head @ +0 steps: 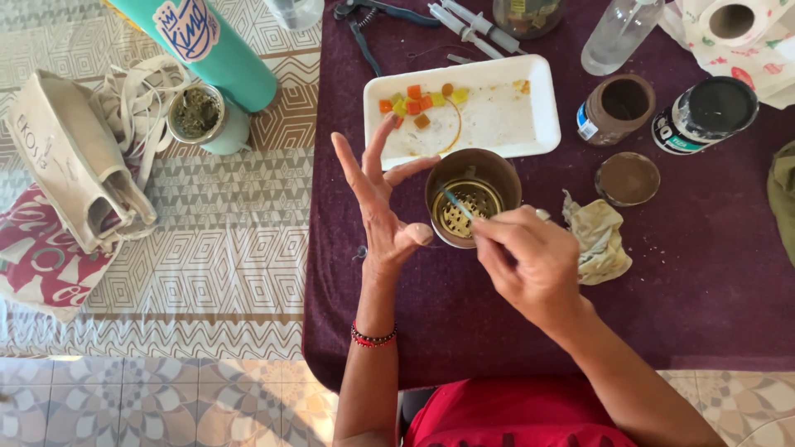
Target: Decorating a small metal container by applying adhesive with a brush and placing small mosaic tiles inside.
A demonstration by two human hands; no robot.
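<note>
1. Your left hand [383, 217] is open, fingers spread and pointing up and away from you. Its thumb and a fingertip rest against the left side of the metal cup [474, 197], so its grip is loose, not closed around the cup.
2. Your right hand [530, 258] has a closed grip: thumb and fingers pinch a thin blue stick [458, 204].
3. The stick's long axis runs on a slant, from your right fingers up and to the left. Its far tip points down into the cup, over the perforated metal disc at the bottom.
4. The cup stands upright on the dark purple cloth [712, 281] that covers the desk, just below the white tray [505, 116].
5. The tray holds small orange, red and yellow cubes at its upper left; the rest is smeared with residue.
6. To the right, a brown jar [614, 109] and a black jar [705, 114] both stand open. A round brown lid [627, 178] lies below them.
7. A crumpled rag [598, 238] lies just beside your right hand.
8. At far left, a small cup of green herb [199, 114] stands touching a teal bottle [217, 51].
</note>
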